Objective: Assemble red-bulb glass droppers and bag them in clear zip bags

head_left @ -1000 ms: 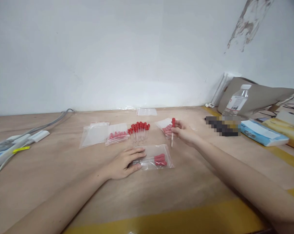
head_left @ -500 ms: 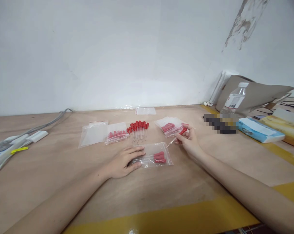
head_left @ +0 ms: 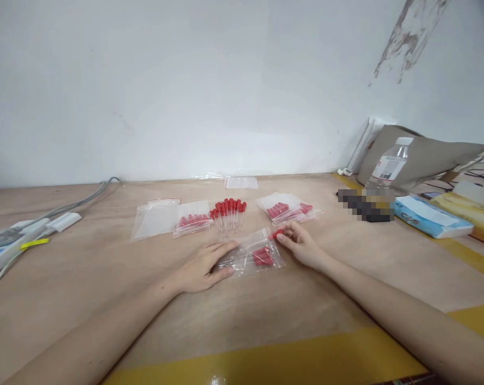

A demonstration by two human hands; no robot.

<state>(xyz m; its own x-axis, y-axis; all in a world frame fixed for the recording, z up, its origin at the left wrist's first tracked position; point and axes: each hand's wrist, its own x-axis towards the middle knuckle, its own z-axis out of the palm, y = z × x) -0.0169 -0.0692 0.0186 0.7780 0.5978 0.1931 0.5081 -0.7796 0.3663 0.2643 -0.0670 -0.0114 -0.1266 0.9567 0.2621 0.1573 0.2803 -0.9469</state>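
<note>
A clear plastic bag (head_left: 252,255) with a few red-capped droppers inside lies on the wooden table (head_left: 85,278). My left hand (head_left: 204,267) rests flat on the bag's left end, fingers stretched out. My right hand (head_left: 300,247) pinches a red-capped dropper (head_left: 274,234) at the bag's right, open end, its glass tip pointing into the bag. A row of loose red-capped droppers (head_left: 228,213) lies just behind the bag.
A filled bag (head_left: 193,220) and empty bags (head_left: 156,221) lie to the left, more filled bags (head_left: 288,208) to the right. A power strip with cable (head_left: 9,247) sits far left. A water bottle (head_left: 388,167), a blue pack (head_left: 428,216) and cardboard are at the right.
My right hand came down from holding the dropper upright, turned it sideways and brought it left to the bag's opening. My left hand stayed on the bag.
</note>
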